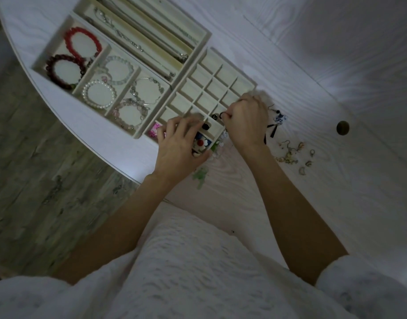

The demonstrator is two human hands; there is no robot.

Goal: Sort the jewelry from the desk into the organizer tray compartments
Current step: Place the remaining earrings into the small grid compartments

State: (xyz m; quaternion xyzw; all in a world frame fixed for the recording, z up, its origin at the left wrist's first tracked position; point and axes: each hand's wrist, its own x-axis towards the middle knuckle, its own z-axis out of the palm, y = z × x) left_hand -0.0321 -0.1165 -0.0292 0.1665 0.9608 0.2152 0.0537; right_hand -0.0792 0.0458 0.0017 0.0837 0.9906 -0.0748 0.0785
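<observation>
A cream grid tray (211,65) of small square compartments lies on the white desk. My left hand (181,143) rests over its near corner, fingers spread on the rim, covering some compartments. Beside it sit pink (154,130), black (206,128) and red, white and blue pieces (202,142). My right hand (246,120) pinches a small black earring (218,115) over a compartment at the tray's right edge. Loose earrings lie on the desk to the right: a blue-and-white one (279,118), a black tassel (271,131), and several gold ones (292,154).
A bracelet tray (48,54) holds red, dark red, pearl and clear bead bracelets. A long-slot tray (202,40) behind it holds chain necklaces. Green and white pieces (201,176) lie by my left wrist. A round dark knob (342,127) sits far right. The desk's curved edge runs left.
</observation>
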